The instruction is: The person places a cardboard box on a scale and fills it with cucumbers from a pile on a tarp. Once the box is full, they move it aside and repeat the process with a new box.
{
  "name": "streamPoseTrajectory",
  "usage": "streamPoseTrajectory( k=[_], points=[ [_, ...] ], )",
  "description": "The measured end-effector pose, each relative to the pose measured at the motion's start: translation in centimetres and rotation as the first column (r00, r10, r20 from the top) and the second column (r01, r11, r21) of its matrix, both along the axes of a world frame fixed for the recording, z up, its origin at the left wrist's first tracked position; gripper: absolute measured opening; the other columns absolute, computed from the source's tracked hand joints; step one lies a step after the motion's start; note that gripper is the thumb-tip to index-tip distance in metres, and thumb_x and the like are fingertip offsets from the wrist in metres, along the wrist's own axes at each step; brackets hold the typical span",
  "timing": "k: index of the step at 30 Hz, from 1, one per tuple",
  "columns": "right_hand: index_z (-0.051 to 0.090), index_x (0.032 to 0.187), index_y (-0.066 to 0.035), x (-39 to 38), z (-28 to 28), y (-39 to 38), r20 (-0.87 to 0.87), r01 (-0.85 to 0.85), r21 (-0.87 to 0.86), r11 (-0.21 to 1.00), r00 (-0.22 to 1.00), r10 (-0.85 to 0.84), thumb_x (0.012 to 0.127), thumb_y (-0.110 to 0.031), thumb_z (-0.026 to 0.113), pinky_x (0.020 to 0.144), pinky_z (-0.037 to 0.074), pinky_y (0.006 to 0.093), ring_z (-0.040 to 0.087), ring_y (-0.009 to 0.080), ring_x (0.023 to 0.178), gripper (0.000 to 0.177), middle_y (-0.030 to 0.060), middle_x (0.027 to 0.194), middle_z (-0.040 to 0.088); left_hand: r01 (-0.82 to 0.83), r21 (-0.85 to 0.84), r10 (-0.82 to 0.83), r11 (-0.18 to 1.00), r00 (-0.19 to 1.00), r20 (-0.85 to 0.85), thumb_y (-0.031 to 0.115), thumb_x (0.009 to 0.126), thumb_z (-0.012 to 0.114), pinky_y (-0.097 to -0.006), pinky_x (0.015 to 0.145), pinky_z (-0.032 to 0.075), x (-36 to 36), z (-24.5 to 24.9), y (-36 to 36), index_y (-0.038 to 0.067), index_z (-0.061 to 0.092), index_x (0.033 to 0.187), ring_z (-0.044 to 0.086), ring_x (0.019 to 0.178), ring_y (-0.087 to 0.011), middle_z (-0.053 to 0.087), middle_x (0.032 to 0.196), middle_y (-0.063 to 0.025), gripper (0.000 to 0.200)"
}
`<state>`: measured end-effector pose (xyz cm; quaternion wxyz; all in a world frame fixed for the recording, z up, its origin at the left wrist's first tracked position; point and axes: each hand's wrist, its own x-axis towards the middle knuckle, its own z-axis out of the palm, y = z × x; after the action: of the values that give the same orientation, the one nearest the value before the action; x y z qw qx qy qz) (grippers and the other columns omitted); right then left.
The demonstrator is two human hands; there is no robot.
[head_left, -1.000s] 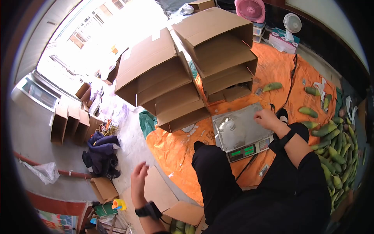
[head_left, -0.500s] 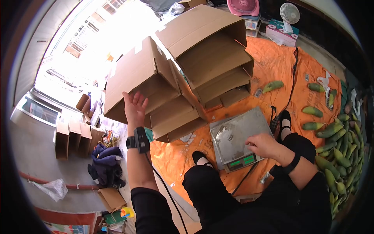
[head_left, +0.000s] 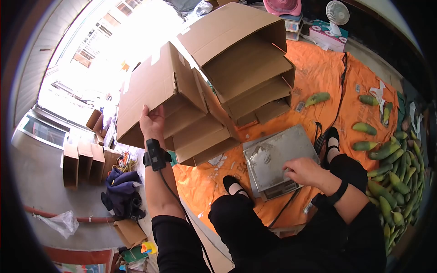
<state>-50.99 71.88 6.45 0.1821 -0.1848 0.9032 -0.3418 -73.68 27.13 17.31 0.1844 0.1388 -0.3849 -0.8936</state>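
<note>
My left hand (head_left: 152,123) pinches the lower edge of the top cardboard box (head_left: 150,86) in the left stack, thumb outside and fingers inside the opening. That box's open side faces me, and more open boxes (head_left: 207,148) sit beneath it. My right hand (head_left: 304,171) is held over the near right part of a metal-topped digital scale (head_left: 268,157). Its fingers are curled in, with nothing visible in them. The scale's plate bears a whitish smear, and its display (head_left: 281,189) looks dark.
A second stack of open cardboard boxes (head_left: 236,41) stands beyond the scale. Long green radishes (head_left: 387,200) are heaped at the right; several more lie on the orange tarp (head_left: 318,68). A pink fan (head_left: 283,6) and a small white fan (head_left: 337,13) stand at the back.
My left hand has gone from spread fingers at the box opening to a grip on its edge. The top box has shifted slightly left. The scale's green digits no longer show.
</note>
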Motion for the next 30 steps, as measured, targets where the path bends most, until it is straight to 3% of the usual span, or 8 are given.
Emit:
streamPoseTrajectory(
  k=[6,11,13,19,25,27,28,30],
  points=[
    [0.064,0.099,-0.006,0.1,-0.8,-0.4,-0.023,-0.023,0.039,0.999,0.999,0.024,0.082,-0.022,0.063,0.076,0.049,0.0433,0.062,0.0350,0.089,0.023,0.0155,0.092,0.066,0.019,-0.014,-0.021,1.000,0.995,-0.098,0.011,0.093,0.050,-0.0466,0.092,0.049,7.8,1.6,-2.4,0.002,0.051,0.117,0.057,0.108,-0.0293,0.060,0.116,-0.0131,0.026],
    [0.064,0.099,-0.007,0.1,-1.0,-0.5,0.022,-0.020,0.050,0.999,1.000,0.018,0.082,-0.023,0.063,0.077,0.049,0.0436,0.062,0.0353,0.090,0.024,0.0160,0.093,0.066,0.016,-0.166,-0.039,0.986,0.990,-0.138,0.013,0.093,0.052,-0.0458,0.100,0.044,18.6,2.5,-5.1,0.002,0.045,0.130,0.052,0.119,-0.0277,0.053,0.129,-0.0132,0.039],
    [0.065,0.099,-0.007,0.2,-1.3,-0.5,0.015,-0.026,0.057,0.998,1.000,0.025,0.081,-0.023,0.063,0.077,0.049,0.0436,0.062,0.0354,0.090,0.024,0.0161,0.093,0.066,0.009,-0.296,-0.051,0.955,0.990,-0.133,0.012,0.092,0.055,-0.0422,0.100,0.043,23.0,3.8,-5.3,0.003,0.048,0.129,0.054,0.116,-0.0249,0.055,0.128,-0.0102,0.039],
    [0.064,0.101,-0.007,0.2,-1.2,-0.1,-0.001,-0.015,0.073,0.997,1.000,0.015,0.082,-0.023,0.063,0.078,0.048,0.0434,0.062,0.0349,0.091,0.024,0.0163,0.093,0.067,-0.209,-0.679,0.035,0.704,0.965,-0.261,0.009,0.092,0.058,-0.0382,0.096,0.045,32.7,8.5,-4.3,0.001,0.055,0.121,0.057,0.109,-0.0207,0.060,0.118,-0.0098,0.030],
    [0.063,0.101,-0.008,-0.2,-1.2,1.0,0.004,0.063,0.038,0.997,0.998,-0.063,0.082,-0.023,0.064,0.077,0.049,0.0427,0.062,0.0344,0.090,0.024,0.0157,0.093,0.066,-0.323,-0.794,-0.003,0.515,0.926,-0.378,0.007,0.089,0.060,-0.0339,0.096,0.043,36.0,12.7,0.1,0.001,0.059,0.115,0.057,0.106,-0.0174,0.063,0.113,-0.0086,0.026],
    [0.063,0.101,-0.008,-0.1,-1.2,1.6,-0.027,0.070,0.076,0.995,0.997,-0.068,0.082,-0.021,0.063,0.077,0.048,0.0425,0.062,0.0339,0.089,0.023,0.0156,0.093,0.066,-0.266,-0.915,-0.098,0.304,0.946,-0.308,0.003,0.087,0.060,-0.0291,0.088,0.045,36.0,13.0,2.9,-0.001,0.063,0.103,0.060,0.095,-0.0142,0.066,0.101,-0.0063,0.017],
    [0.063,0.101,-0.008,0.0,-1.0,1.9,-0.028,0.073,0.077,0.994,0.997,-0.071,0.082,-0.021,0.063,0.077,0.048,0.0425,0.062,0.0339,0.089,0.023,0.0156,0.093,0.066,-0.266,-0.914,-0.100,0.306,0.946,-0.309,0.003,0.087,0.060,-0.0291,0.088,0.045,35.7,13.3,4.5,-0.001,0.063,0.103,0.060,0.095,-0.0142,0.066,0.101,-0.0063,0.017],
    [0.063,0.103,-0.007,0.0,-0.7,2.5,-0.013,0.050,0.086,0.995,0.999,-0.049,0.081,-0.024,0.064,0.079,0.049,0.0420,0.063,0.0338,0.091,0.028,0.0154,0.096,0.066,-0.005,-0.992,-0.175,0.126,0.984,-0.028,0.001,0.078,0.064,-0.0268,0.068,0.045,34.4,13.6,8.1,-0.003,0.063,0.084,0.059,0.074,-0.0142,0.066,0.083,-0.0060,0.007]
  ],
)
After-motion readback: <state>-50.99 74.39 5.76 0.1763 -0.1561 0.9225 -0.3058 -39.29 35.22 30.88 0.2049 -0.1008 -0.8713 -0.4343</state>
